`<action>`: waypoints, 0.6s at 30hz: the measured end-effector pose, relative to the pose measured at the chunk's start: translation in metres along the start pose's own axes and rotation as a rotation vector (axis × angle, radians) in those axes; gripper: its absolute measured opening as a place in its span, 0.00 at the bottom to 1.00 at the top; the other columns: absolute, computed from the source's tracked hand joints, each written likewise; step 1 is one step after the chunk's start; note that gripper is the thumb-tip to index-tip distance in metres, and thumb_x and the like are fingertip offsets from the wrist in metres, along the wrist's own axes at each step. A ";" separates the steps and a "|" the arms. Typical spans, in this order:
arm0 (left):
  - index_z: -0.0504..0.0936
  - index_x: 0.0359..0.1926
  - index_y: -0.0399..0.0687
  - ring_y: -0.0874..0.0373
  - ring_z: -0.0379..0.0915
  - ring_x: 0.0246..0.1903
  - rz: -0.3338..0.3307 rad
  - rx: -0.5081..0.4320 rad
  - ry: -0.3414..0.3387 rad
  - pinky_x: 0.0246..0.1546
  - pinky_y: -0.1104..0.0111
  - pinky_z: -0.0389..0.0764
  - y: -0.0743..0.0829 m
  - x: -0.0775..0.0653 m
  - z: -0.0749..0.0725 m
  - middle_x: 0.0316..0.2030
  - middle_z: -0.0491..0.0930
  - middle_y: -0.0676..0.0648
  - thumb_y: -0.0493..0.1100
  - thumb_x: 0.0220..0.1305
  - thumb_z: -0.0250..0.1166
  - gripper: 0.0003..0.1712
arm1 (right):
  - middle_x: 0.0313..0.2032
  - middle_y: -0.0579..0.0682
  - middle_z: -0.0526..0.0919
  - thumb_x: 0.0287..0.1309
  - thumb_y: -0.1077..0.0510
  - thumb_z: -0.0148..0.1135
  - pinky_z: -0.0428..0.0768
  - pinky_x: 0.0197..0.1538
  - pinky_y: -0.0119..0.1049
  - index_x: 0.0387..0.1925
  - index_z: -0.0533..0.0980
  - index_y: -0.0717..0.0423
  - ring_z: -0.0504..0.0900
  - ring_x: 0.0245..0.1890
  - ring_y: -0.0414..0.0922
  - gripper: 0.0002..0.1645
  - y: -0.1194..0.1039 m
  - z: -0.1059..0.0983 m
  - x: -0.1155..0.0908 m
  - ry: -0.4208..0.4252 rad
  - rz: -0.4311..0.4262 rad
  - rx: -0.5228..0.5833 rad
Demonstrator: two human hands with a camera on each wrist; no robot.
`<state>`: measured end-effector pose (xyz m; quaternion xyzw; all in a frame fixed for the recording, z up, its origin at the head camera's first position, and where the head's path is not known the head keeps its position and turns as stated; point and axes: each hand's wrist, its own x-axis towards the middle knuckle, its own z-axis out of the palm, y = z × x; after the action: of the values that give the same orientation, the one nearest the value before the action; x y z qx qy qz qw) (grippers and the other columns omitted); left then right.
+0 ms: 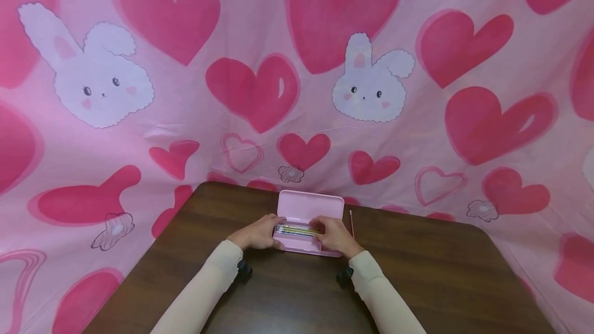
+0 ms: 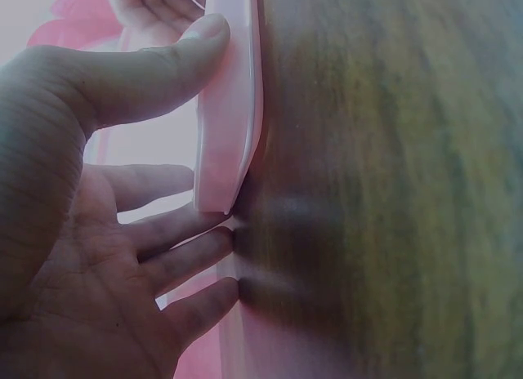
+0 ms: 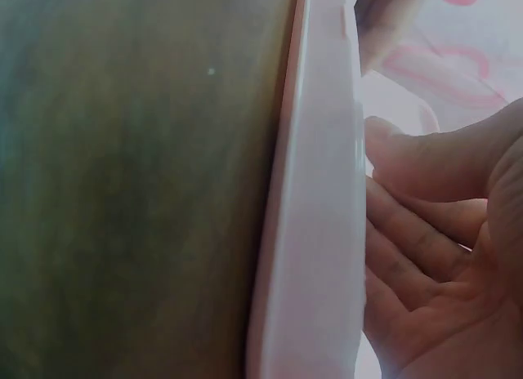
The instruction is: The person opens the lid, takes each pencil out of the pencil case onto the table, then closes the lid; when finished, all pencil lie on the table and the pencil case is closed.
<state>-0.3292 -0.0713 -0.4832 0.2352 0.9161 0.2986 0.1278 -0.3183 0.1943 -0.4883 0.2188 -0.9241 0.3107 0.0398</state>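
A pink pencil case [image 1: 311, 206] lies with its lid raised on the brown table. Several slim pencils [image 1: 297, 230], one of them yellow, lie lengthwise inside it. My left hand [image 1: 261, 232] holds the case's left end. In the left wrist view its thumb [image 2: 204, 40] presses the front wall, with the other fingers spread around the end. Over the right part of the case, my right hand [image 1: 335, 236] has its fingers curled at the pencils' right ends. The front wall [image 3: 319, 199] hides those fingertips in the right wrist view.
A single thin pink pencil [image 1: 351, 224] lies on the table just right of the case. Behind the table [image 1: 417, 267] hangs a pink cloth [image 1: 260, 153] printed with hearts and rabbits, close to the back edge.
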 end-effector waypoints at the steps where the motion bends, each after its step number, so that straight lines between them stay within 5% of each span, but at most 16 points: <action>1: 0.67 0.74 0.50 0.47 0.68 0.61 -0.001 0.000 0.000 0.69 0.45 0.70 0.000 0.000 0.000 0.66 0.69 0.41 0.54 0.54 0.77 0.49 | 0.44 0.52 0.89 0.53 0.64 0.74 0.84 0.57 0.48 0.48 0.83 0.56 0.85 0.41 0.45 0.19 0.001 0.000 0.000 -0.003 0.001 0.000; 18: 0.67 0.74 0.50 0.47 0.68 0.61 0.007 0.011 0.003 0.70 0.45 0.69 -0.001 0.000 0.000 0.66 0.70 0.41 0.54 0.54 0.77 0.49 | 0.34 0.47 0.87 0.53 0.71 0.68 0.83 0.42 0.32 0.38 0.85 0.54 0.80 0.33 0.39 0.13 0.000 0.002 -0.001 -0.004 -0.045 -0.033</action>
<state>-0.3297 -0.0718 -0.4837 0.2386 0.9170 0.2946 0.1239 -0.3167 0.1931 -0.4902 0.2396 -0.9240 0.2942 0.0485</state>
